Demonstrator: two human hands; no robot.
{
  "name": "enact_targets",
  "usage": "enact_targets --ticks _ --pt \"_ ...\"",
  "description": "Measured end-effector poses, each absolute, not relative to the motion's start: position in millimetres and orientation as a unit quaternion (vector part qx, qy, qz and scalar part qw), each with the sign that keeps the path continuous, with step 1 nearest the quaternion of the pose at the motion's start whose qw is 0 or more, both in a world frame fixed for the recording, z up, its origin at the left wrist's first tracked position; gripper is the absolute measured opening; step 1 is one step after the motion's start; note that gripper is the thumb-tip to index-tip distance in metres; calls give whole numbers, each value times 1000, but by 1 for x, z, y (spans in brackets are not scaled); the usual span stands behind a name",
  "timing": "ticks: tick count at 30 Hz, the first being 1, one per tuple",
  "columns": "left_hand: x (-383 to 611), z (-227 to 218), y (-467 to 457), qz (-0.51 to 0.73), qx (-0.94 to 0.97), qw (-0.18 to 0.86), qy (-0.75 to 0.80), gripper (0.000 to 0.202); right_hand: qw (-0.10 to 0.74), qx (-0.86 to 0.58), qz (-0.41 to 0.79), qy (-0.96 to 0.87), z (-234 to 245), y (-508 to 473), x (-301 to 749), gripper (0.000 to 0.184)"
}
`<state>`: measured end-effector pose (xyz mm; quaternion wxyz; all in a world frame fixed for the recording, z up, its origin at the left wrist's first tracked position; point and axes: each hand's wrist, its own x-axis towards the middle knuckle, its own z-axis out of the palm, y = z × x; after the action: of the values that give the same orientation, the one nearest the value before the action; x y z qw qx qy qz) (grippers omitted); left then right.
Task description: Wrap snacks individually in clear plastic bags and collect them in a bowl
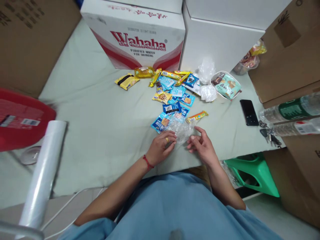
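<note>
A crumpled clear plastic film [182,130] lies on the table in front of me, partly over blue snack packets [160,122]. My left hand [162,146], with a ring and a red bracelet, has its bent fingertips closed on the near left edge of the film. At the film's right edge is my right hand [203,145], index finger stretched out and thumb apart from it, the other fingers curled. A yellow stick-shaped snack [197,116] lies just beyond it. Farther back, more wrapped snacks [172,81] are piled, with a yellow and black packet [127,81] to their left.
White cartons [140,36] stand behind the snacks. A tub [226,86] of packets sits beside crumpled clear plastic balls [208,93]. To the right are a phone [249,112], keys [270,135] and bottles [290,111]. A film roll [43,176] lies at left.
</note>
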<state>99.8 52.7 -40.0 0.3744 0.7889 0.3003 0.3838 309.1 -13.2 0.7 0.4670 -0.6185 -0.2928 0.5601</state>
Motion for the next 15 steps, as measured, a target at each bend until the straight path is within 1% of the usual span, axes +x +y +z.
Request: enact_targets --ticks 3,5,10,15 --pt "104 -37 51 365 799 372 300 9 459 -603 586 -287 2 -15 307 95" --pt "108 -36 50 357 797 379 306 10 470 -585 595 -288 1 -15 305 97" --pt "111 -33 48 369 752 432 335 11 502 -540 597 -317 -5 -14 306 82" --pt "111 -33 49 384 687 500 363 16 520 -522 598 -315 -5 -16 307 76"
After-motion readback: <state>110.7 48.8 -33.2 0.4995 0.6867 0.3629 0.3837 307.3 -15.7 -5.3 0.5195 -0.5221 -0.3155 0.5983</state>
